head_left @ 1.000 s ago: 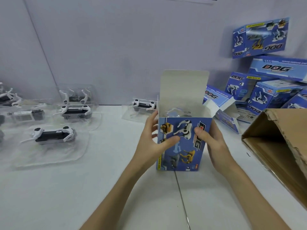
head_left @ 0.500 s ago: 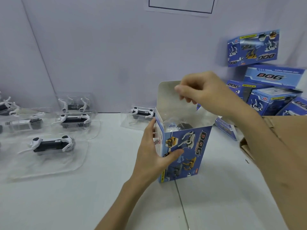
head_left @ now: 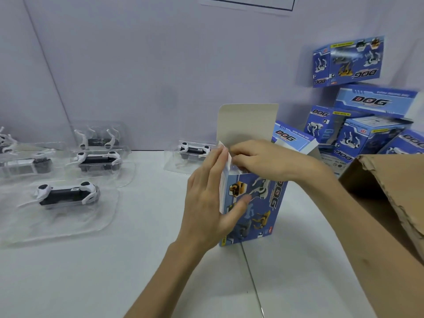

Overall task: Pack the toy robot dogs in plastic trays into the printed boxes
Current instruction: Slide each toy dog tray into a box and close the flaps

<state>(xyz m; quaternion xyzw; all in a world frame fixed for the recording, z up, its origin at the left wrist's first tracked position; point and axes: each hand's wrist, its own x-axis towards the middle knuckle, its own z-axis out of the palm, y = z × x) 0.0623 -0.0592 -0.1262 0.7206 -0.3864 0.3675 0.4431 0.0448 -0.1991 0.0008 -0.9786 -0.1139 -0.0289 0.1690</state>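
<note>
Trayed dogs (head_left: 66,196) wait left on bench (head_left: 137,271). Left hand (head_left: 206,203) flat against left wall of printed box (head_left: 259,212), fingers straight, thumb on front. Box upright, long axis vertical, lid flap (head_left: 247,122) up behind. Right hand (head_left: 263,159) directly over mouth, fingers curled down; grasp unclear.

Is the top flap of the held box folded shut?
No, the top flap stands upright above the printed box.
</note>
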